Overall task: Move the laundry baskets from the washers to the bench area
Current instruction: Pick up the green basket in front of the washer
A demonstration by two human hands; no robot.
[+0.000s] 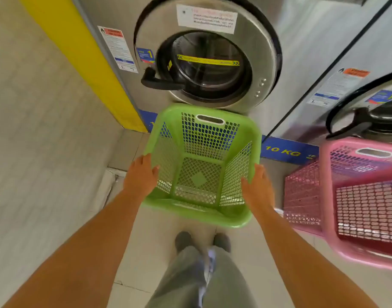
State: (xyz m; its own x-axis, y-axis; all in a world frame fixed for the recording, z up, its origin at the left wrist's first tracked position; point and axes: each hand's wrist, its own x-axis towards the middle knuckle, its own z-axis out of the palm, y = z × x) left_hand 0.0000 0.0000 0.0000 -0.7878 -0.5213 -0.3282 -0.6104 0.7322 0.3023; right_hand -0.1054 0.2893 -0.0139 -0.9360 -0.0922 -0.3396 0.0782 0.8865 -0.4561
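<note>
An empty green mesh laundry basket [201, 138] stands in front of a steel front-loading washer [266, 47] whose round door is closed. My left hand [140, 174] clasps the basket's left rim, thumb inside the mesh wall and fingers over the outside. On the right rim my right hand [258, 185] holds the same way. A pink laundry basket [323, 196], also empty, sits to the right in front of a second washer [357, 70].
A yellow panel [79, 52] and a pale tiled wall [35, 130] close off the left side. My feet [201, 241] stand on the tiled floor just behind the green basket. A blue strip marked 10 KG [281, 150] runs along the washers' base.
</note>
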